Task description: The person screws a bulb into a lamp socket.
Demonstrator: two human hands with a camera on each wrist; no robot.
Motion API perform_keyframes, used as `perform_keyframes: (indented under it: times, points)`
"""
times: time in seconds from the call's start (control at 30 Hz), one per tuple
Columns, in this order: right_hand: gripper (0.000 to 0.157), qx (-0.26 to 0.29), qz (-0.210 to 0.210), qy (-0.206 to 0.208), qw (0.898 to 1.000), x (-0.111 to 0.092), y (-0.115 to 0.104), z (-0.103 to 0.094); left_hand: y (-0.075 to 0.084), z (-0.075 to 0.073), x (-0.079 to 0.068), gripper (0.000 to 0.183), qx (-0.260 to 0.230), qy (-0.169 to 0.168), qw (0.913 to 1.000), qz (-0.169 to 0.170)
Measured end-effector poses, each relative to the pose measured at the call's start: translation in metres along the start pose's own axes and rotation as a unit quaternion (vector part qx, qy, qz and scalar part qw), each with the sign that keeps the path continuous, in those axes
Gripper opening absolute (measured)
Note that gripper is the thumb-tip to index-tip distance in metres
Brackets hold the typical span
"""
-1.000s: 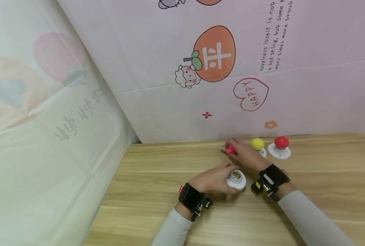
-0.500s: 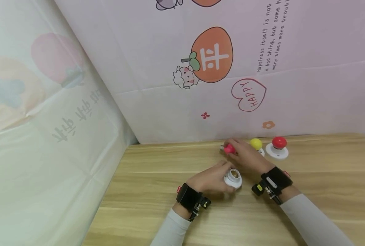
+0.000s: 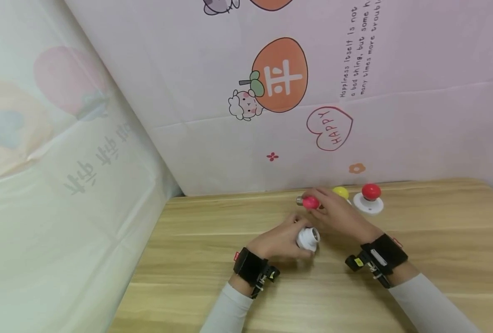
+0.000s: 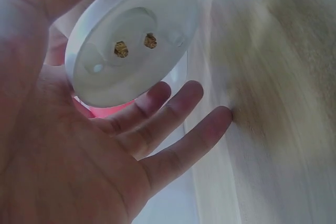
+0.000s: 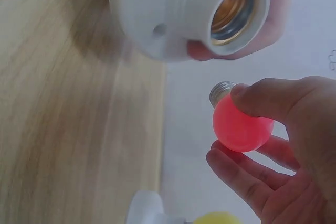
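My left hand [image 3: 281, 240] grips a white round lamp holder [image 3: 307, 239] by its base, tilted so the threaded mouth faces right. In the left wrist view the flat underside of the lamp holder [image 4: 131, 40] shows two brass-coloured spots, with thumb and fingers at its rim. My right hand [image 3: 342, 215] pinches a pink light bulb [image 3: 311, 202] between thumb and fingers, its metal screw end pointing left. The right wrist view shows the pink bulb [image 5: 241, 124] just below the socket mouth, apart from it; copper-coloured thread shows inside the lamp holder [image 5: 184, 14].
At the back of the wooden table [image 3: 204, 259], a red bulb [image 3: 371, 191] sits in a white lamp holder [image 3: 368, 205]. Left of it is a yellow bulb [image 3: 341, 192], partly hidden by my right hand. A printed white cloth [image 3: 213, 157] hangs behind the table, another at left.
My left hand has tipped the lamp holder from facing up to facing right, shifting it slightly left. My right hand keeps the pink bulb, now more clearly visible. The whole view has shifted slightly.
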State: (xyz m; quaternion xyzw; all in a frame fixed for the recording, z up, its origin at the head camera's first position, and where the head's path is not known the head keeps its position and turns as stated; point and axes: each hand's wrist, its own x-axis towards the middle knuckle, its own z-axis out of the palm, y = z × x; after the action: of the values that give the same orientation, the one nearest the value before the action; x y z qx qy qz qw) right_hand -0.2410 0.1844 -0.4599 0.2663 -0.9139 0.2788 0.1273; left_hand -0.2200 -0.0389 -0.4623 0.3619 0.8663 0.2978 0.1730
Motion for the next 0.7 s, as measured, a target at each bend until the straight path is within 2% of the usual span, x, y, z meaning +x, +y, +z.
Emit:
perform_keyframes:
  times: [0.2,0.43,0.7]
  points:
    - [0.042,-0.003,-0.032,0.031,0.999,-0.009,-0.008,-0.010,-0.001,-0.002,-0.001,0.058,-0.001,0.007,1.0000,0.007]
    - [0.046,-0.003,-0.015,0.042,0.999,-0.016,-0.014,-0.019,-0.004,-0.003,-0.001,0.060,0.006,0.013,0.9999,0.007]
    - [0.044,-0.003,-0.028,0.044,0.999,-0.020,-0.017,-0.024,-0.005,-0.004,-0.001,0.053,-0.004,0.019,0.9998,-0.010]
